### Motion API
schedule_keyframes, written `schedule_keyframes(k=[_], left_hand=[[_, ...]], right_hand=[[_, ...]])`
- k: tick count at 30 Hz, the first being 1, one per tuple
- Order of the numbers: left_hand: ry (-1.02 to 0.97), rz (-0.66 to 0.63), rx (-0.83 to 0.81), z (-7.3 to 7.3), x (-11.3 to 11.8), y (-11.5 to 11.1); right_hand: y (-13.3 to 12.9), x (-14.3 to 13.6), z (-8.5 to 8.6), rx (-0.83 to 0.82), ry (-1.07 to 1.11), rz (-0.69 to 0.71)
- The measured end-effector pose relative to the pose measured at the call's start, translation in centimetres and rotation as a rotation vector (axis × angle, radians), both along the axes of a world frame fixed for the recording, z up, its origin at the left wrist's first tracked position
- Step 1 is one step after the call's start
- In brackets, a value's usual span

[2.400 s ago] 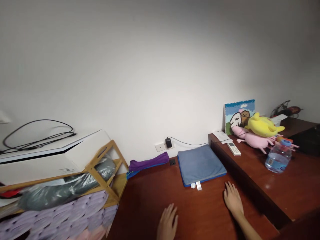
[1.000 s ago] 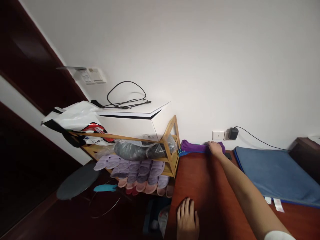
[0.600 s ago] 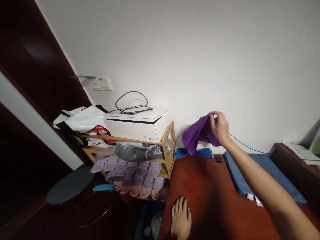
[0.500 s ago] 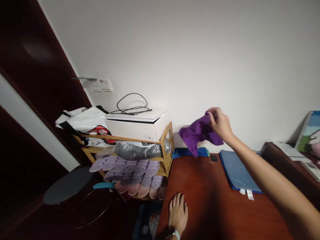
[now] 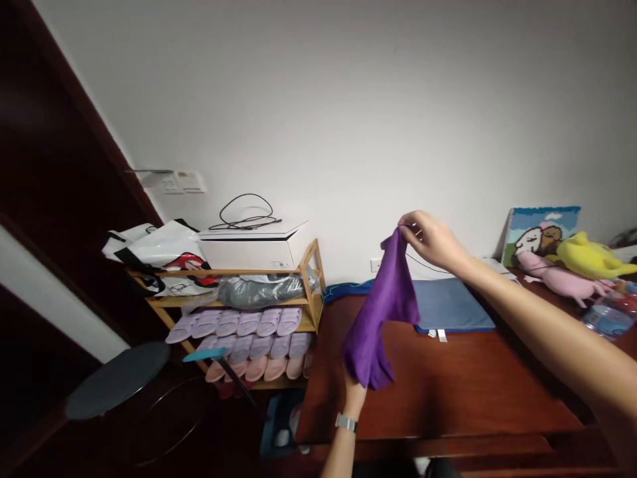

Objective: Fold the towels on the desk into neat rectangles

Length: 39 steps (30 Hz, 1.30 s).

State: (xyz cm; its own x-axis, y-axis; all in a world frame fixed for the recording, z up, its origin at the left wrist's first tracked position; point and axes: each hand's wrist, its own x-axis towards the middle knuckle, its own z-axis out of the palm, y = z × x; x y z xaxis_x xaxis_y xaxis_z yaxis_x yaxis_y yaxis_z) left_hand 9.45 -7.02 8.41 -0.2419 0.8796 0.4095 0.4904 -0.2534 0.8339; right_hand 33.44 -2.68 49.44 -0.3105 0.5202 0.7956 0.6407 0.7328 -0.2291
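A purple cloth [image 5: 385, 302] hangs above the reddish-brown table [image 5: 462, 392]. Its top corner is pinched between the fingertips of my right hand [image 5: 425, 232], raised in front of the wall. Below, my left hand [image 5: 355, 390], with a watch at the wrist, is at the cloth's lower left end; the cloth covers its fingers. Behind the cloth lies a blue-grey folded cloth [image 5: 450, 304] with white tags, and a darker blue cloth [image 5: 348, 289] lies along the table's back edge.
Left of the table, a wooden rack [image 5: 314, 285] holds slippers, a white box [image 5: 249, 249] with a black cable, and a white bag [image 5: 164, 245]. A round stool [image 5: 119, 382] stands further left. Plush toys [image 5: 567, 275], a picture and a bottle [image 5: 607, 318] are at the right.
The view has turned to the right. My left hand has risen from the tabletop to the cloth's lower end, and the purple cloth now hangs down lengthwise from my right hand.
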Motion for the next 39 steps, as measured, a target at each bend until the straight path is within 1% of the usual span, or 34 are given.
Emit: schedule_keyframes(k=[1,3,4,5,6,8,9,10,11,12,13,14,16,17,18,19,20,21,24,26,28,30,33,35,36,37,39], left_hand=[[-0.063,0.026,0.057,1.3,-0.2,-0.2],[-0.208,0.096,0.183,4.1,-1.8,-0.3],[-0.258,0.126,0.23,5.5,-2.9,-0.3],[-0.278,0.143,0.256,6.9,-4.0,-0.3],[-0.265,0.14,0.256,8.3,-5.1,-0.3],[-0.219,0.079,0.207,10.9,-6.3,-0.5],[-0.189,0.023,0.16,12.1,-6.3,-0.8],[-0.15,-0.042,0.104,13.1,-5.8,-1.3],[-0.1,-0.11,0.046,13.8,-4.8,-1.9],[-0.036,-0.176,-0.006,14.4,-3.4,-2.6],[0.044,-0.24,-0.053,14.6,-1.6,-3.4],[0.139,-0.301,-0.097,14.6,0.3,-4.4],[0.332,-0.384,-0.169,14.0,4.0,-6.3],[0.408,-0.4,-0.192,13.5,5.5,-7.2],[0.462,-0.398,-0.204,12.9,6.6,-8.0],[0.497,-0.384,-0.205,12.3,7.2,-8.7],[0.518,-0.369,-0.197,11.9,7.4,-9.2],[0.535,-0.358,-0.186,11.6,7.2,-9.6],[0.59,-0.356,-0.182,11.4,5.4,-10.3],[0.595,-0.368,-0.215,11.7,4.0,-10.6],[0.562,-0.399,-0.267,12.0,2.8,-11.0],[0.533,-0.441,-0.329,12.3,1.9,-11.4],[0.53,-0.476,-0.387,12.8,0.3,-11.9],[0.487,-0.499,-0.361,13.5,-1.3,-11.9],[0.442,-0.509,-0.337,13.9,-2.2,-11.9],[0.388,-0.515,-0.314,14.3,-3.1,-11.8],[0.286,-0.506,-0.289,15.3,-4.6,-11.8]], right_hand=[[-0.8,1.1,-0.2,-0.014,0.044,-0.002],[-2.2,4.1,-1.2,-0.057,0.141,-0.021],[-2.7,5.9,-2.1,-0.083,0.185,-0.043],[-3.1,7.9,-3.5,-0.113,0.222,-0.073],[-3.4,9.9,-5.2,-0.149,0.252,-0.112],[-3.8,13.3,-9.7,-0.231,0.293,-0.215],[-4.2,14.2,-12.4,-0.274,0.304,-0.276],[-4.8,14.5,-15.3,-0.307,0.307,-0.338],[-5.6,14.1,-18.1,-0.324,0.308,-0.395],[-6.9,12.8,-20.9,-0.343,0.302,-0.406],[-8.4,10.9,-23.4,-0.359,0.295,-0.39],[-10.1,8.6,-25.7,-0.387,0.277,-0.333],[-13.5,3.4,-29.3,-0.5,0.223,-0.116],[-14.9,1.2,-30.6,-0.529,0.229,-0.072],[-16.1,-0.5,-31.6,-0.545,0.263,-0.062],[-16.9,-1.6,-32.3,-0.558,0.287,-0.057],[-17.4,-2.1,-32.9,-0.567,0.302,-0.053],[-17.6,-2.0,-33.2,-0.575,0.301,-0.041],[-17.3,0.4,-33.8,-0.592,0.238,0.002],[-17.0,2.2,-33.9,-0.565,0.228,-0.038],[-16.9,3.5,-33.6,-0.507,0.241,-0.111],[-17.0,4.4,-32.8,-0.409,0.252,-0.176],[-17.4,5.5,-30.5,-0.21,0.236,-0.229],[-17.7,6.5,-29.2,-0.101,0.192,-0.253],[-17.8,6.9,-28.9,-0.071,0.158,-0.271],[-17.9,7.3,-29.0,-0.059,0.117,-0.294],[-18.0,7.9,-30.2,-0.079,0.025,-0.346]])
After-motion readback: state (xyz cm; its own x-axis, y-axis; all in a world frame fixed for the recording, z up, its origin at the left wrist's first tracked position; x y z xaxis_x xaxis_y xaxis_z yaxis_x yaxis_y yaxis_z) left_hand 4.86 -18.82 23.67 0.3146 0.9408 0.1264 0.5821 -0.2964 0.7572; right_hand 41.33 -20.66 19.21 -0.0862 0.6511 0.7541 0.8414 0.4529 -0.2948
